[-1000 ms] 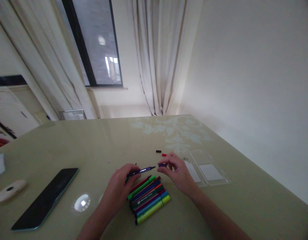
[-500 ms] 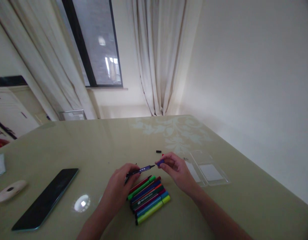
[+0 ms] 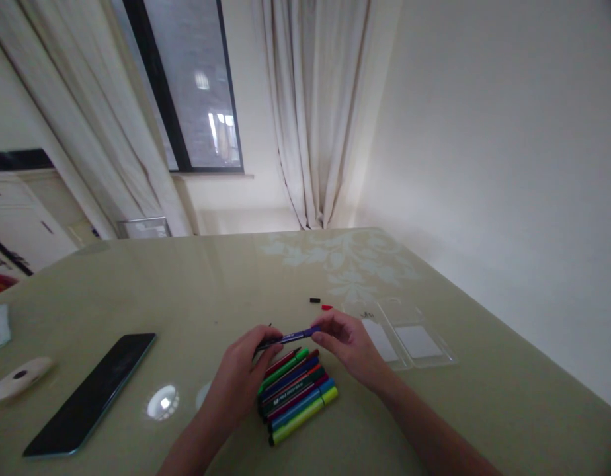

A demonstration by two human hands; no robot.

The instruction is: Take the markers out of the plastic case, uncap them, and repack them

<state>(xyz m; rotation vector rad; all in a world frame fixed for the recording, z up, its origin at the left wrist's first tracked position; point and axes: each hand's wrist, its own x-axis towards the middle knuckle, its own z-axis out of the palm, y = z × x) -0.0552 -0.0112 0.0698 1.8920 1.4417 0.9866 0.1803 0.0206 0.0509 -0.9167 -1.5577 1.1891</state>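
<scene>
Slim, pale-lettered purple marker (image 3: 294, 336), pinched in left hand (image 3: 242, 363) and right hand (image 3: 349, 342).

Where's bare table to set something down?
Free: table between black device and far edge, and beyond black cap. Crowded: left hand and right hand on the purple marker, other markers between them, clear case beside the right.
</scene>
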